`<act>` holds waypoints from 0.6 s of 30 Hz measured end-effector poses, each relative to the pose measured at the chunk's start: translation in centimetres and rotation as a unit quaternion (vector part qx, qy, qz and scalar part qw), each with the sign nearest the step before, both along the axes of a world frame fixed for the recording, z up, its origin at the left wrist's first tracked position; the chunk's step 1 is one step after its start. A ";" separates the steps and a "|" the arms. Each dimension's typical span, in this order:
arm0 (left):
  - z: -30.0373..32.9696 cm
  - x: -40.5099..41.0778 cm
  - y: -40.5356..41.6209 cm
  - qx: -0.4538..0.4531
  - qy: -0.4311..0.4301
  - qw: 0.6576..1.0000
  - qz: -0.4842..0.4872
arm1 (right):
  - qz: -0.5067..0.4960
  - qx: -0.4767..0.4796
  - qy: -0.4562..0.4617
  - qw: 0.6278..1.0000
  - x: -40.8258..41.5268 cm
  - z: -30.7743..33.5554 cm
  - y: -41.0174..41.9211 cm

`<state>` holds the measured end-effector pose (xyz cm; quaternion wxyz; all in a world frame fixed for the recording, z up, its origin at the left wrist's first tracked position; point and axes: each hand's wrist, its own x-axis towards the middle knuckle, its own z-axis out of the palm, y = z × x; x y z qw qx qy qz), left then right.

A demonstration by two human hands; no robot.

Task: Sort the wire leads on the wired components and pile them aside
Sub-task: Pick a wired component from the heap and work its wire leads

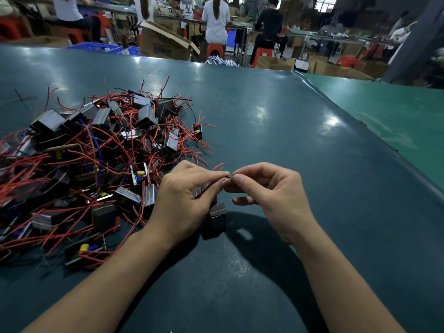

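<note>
One small black box-shaped wired component (218, 216) hanging just under the two hands, above the dark green matte tabletop (276, 131), its long axis roughly upright and its glossy top face tilted toward the camera. Thin red and black wire leads (217, 167) rising from it, running up and to the right between the fingers, loose red ends poking out past the knuckles toward the far side of the table. Left hand (186, 200) curled, thumb and forefinger pinching the leads close to their tips; right hand (269, 192) likewise curled, thumb and forefinger nipping the same lead ends from the opposite side, fingertips of both hands almost touching. Component body below and slightly left of the pinch point, partly hidden by the left palm. Two hands, two bare forearms, one component held. To the left, a large tangled heap of similar black wired components (96, 164) with red leads sprawling outward, too many and too knotted to count, a few showing yellow and blue parts. Beyond the table edge, an open brown cardboard box (165, 43) and seated workers on red stools.
</note>
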<state>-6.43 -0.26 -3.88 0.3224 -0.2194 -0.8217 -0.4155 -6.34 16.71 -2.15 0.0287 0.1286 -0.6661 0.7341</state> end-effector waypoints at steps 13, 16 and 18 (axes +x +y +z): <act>-0.2 -0.2 -0.1 -0.026 -0.025 0.999 -0.019 | -0.164 0.324 0.411 0.836 -0.8 -1.0 0.6; -0.1 -0.2 -0.2 -0.039 -0.024 0.999 -0.030 | -0.123 0.266 0.327 0.898 -0.7 -0.9 0.6; -0.1 -0.2 -0.3 -0.052 -0.023 0.998 -0.035 | -0.081 0.204 0.208 0.953 -0.5 -0.7 0.5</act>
